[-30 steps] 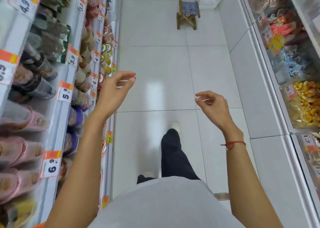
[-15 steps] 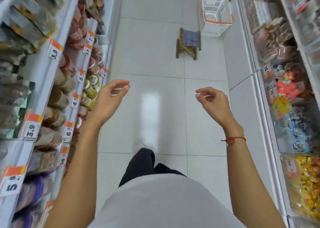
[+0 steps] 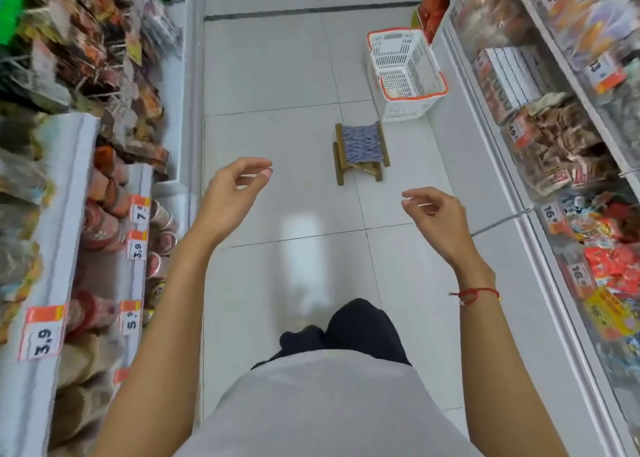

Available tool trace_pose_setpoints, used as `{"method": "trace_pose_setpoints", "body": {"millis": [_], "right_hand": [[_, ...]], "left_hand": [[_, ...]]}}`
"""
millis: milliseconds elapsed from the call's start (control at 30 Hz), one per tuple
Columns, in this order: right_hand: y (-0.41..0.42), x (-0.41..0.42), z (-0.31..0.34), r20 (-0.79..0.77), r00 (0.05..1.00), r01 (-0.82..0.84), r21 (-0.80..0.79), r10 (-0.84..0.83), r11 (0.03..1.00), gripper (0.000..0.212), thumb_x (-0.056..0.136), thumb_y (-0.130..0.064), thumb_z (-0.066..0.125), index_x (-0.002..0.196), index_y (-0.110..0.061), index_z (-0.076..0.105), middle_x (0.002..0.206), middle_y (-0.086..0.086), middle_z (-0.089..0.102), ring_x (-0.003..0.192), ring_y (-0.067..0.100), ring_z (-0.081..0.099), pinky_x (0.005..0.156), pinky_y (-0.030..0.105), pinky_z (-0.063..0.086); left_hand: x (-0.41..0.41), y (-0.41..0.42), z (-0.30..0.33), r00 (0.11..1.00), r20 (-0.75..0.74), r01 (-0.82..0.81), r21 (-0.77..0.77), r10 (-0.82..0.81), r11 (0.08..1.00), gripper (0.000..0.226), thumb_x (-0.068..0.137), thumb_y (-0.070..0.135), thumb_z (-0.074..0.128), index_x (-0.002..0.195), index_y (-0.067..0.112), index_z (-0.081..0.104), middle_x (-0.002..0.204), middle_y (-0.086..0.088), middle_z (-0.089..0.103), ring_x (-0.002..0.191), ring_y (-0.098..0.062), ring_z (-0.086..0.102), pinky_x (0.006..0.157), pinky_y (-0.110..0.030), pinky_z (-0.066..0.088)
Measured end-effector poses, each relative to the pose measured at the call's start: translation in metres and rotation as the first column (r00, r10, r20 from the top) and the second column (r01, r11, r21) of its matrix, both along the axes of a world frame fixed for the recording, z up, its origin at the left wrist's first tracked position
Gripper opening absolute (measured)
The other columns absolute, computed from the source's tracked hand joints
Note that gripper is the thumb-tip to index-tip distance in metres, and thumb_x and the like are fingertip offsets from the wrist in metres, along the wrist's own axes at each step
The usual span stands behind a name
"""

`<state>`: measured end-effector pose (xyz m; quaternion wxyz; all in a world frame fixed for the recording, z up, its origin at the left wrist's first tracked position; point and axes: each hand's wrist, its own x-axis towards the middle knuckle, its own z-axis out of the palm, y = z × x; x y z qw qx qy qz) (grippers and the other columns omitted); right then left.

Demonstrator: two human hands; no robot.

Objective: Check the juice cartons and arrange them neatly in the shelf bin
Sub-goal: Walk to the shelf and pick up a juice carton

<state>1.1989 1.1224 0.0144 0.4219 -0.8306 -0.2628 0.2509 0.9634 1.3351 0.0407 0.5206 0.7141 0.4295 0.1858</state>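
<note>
Two hands: my left hand and right hand loose, empty.
Change: stool and basket nearer ahead.
Meaning: no cartons reached yet.

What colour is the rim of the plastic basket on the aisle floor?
Orange-red, on an otherwise white lattice basket; it shows in the head view, the only one.

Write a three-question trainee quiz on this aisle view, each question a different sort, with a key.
1. True or false: the left hand holds a juice carton.
2. Which stands nearer the person: A the small wooden stool, B the white basket?
3. Fill in: the red string bracelet is on the ___ wrist.

Key: 1 false, both hands are bare, the right hand too; 2 A; 3 right.
</note>
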Motion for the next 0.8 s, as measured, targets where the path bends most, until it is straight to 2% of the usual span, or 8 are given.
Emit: {"method": "trace_pose_setpoints", "body": {"millis": [67, 200, 333, 433, 600, 800], "right_hand": [[0.028, 0.035, -0.004, -0.009, 1.000, 0.023, -0.008, -0.023, 1.000, 0.015, 0.091, -0.023, 0.066, 0.103, -0.017, 0.073, 0.098, 0.000, 0.071, 0.093, 0.015, 0.065, 0.080, 0.021, 0.051], [0.083, 0.124, -0.017, -0.002, 0.999, 0.054, -0.026, -0.054, 0.998, 0.015, 0.091, -0.023, 0.066, 0.103, -0.017, 0.073, 0.098, 0.000, 0.071, 0.093, 0.017, 0.065, 0.080, 0.024, 0.052], [0.145, 0.226, -0.018, 0.016, 1.000, 0.026, -0.033, -0.025, 0.999, 0.014, 0.090, -0.021, 0.067, 0.103, -0.017, 0.072, 0.098, 0.002, 0.071, 0.094, 0.021, 0.066, 0.077, 0.023, 0.050], [0.193, 0.297, -0.008, 0.032, 0.999, 0.008, -0.031, -0.007, 0.999, 0.010, 0.089, -0.020, 0.068, 0.098, -0.021, 0.071, 0.092, 0.000, 0.070, 0.091, 0.023, 0.066, 0.078, 0.029, 0.053], [0.265, 0.392, 0.004, 0.087, 0.996, 0.005, -0.018, -0.003, 1.000, 0.010, 0.087, -0.022, 0.068, 0.096, -0.025, 0.072, 0.087, -0.004, 0.071, 0.086, 0.016, 0.067, 0.084, 0.037, 0.055], [0.341, 0.473, -0.006, 0.089, 0.992, 0.089, 0.044, -0.093, 0.995, 0.012, 0.087, -0.020, 0.069, 0.090, -0.032, 0.070, 0.078, -0.014, 0.067, 0.073, 0.004, 0.062, 0.074, 0.022, 0.050]], "left_hand": [[0.043, 0.036, 0.002, 0.999, -0.014, 0.034, 0.006, -0.034, 0.999, 0.014, 0.096, 0.027, 0.059, 0.107, 0.031, 0.066, 0.112, 0.010, 0.069, 0.104, -0.013, 0.064, 0.080, -0.008, 0.041], [0.135, 0.099, -0.007, 0.996, -0.029, 0.081, 0.021, -0.080, 0.997, 0.019, 0.096, 0.026, 0.059, 0.113, 0.023, 0.067, 0.114, 0.007, 0.069, 0.105, -0.014, 0.064, 0.079, -0.002, 0.041], [0.230, 0.153, -0.011, 0.999, -0.006, 0.054, 0.009, -0.054, 0.999, 0.017, 0.097, 0.023, 0.058, 0.111, 0.024, 0.066, 0.115, 0.003, 0.069, 0.107, -0.016, 0.064, 0.087, -0.014, 0.043], [0.292, 0.190, -0.011, 0.999, 0.010, 0.037, -0.015, -0.037, 0.999, 0.018, 0.097, 0.023, 0.058, 0.113, 0.023, 0.066, 0.115, 0.003, 0.069, 0.108, -0.016, 0.064, 0.089, -0.017, 0.044], [0.380, 0.249, -0.012, 0.999, 0.008, 0.050, -0.051, -0.049, 0.997, 0.020, 0.097, 0.023, 0.057, 0.115, 0.021, 0.066, 0.116, 0.003, 0.068, 0.109, -0.015, 0.063, 0.091, -0.018, 0.044], [0.490, 0.341, -0.021, 0.984, -0.005, 0.176, -0.043, -0.176, 0.983, 0.021, 0.098, 0.024, 0.056, 0.116, 0.021, 0.066, 0.115, 0.006, 0.068, 0.109, -0.013, 0.062, 0.087, -0.014, 0.043]]}}
